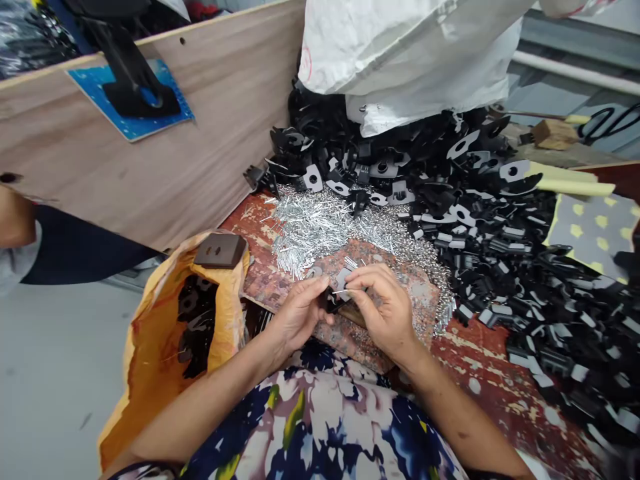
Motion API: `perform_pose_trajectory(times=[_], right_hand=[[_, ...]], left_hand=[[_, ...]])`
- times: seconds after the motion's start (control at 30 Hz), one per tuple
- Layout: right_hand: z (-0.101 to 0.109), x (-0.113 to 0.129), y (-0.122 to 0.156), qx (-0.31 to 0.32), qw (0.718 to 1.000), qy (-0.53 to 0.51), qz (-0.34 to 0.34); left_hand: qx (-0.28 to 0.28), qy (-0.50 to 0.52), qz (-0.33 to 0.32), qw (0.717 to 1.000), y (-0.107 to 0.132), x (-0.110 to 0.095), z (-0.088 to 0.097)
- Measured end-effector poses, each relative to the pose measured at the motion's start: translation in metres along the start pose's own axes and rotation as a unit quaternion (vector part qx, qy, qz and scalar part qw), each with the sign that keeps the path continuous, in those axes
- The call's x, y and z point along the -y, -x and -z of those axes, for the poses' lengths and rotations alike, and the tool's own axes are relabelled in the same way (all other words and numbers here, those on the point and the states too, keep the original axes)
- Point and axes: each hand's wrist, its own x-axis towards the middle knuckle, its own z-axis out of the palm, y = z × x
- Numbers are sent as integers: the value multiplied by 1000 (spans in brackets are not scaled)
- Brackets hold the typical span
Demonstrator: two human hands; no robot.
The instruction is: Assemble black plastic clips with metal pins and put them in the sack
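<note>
Between the thumb and fingers of my left hand [301, 313] is a small black plastic clip piece [331, 301], partly hidden by the fingers. My right hand [383, 310] pinches a thin metal pin [341, 291], whose tip points left at the clip piece. Both hands are close together above a speckled board [420, 293]. Just beyond them lies a heap of silvery pins [313, 227], with a spread of small shiny metal parts, perhaps springs [425, 257], along its right side.
Black clip pieces [480, 220] pile up behind and to the right on a worn red table [480, 353]. A white sack [400, 53] overhangs them. A yellow bag [143, 347] with black pieces stands left, below a wooden partition [150, 173]. Another person's arm [15, 217] shows far left.
</note>
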Motion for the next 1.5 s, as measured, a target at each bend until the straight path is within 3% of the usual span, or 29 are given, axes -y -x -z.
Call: perform_pose_trajectory(times=[0.2,0.4,0.47,0.6,0.8,0.97,1.07,1.13,1.2,1.27,1.37,1.43,1.5], right_hand=[[-17,-3,4,-23,985,148,83],[-21,10,10,-15,932,278,230],[-23,12,10,-12,932,282,226],[-24,12,10,-11,957,241,159],[-34,8,15,-12,936,287,201],[-30,4,18,-14,947,269,176],[-30,9,22,-31,961,231,147],[-31,12,27,28,969,199,144],[-29,9,34,117,966,189,134],[-23,-1,43,165,947,255,102],[-13,-24,58,165,894,412,68],[-8,-36,67,179,871,452,68],[-4,-38,74,200,871,445,52]], left_hand=[[-5,56,5,998,4,-1,1],[-48,82,2,995,7,1,-5],[-55,73,-8,996,8,1,-8],[-66,58,-30,996,13,0,-14],[-82,38,-62,994,19,3,-15],[-24,21,-41,999,31,5,-10],[-9,-52,-96,994,49,3,-1],[-39,-160,-148,975,64,-2,11],[-69,-277,-161,945,80,-10,30],[-97,-353,-135,921,94,-17,50],[-133,-386,-120,905,101,-18,73],[-140,-387,-126,903,95,-10,79],[-147,-392,-136,898,83,1,80]])
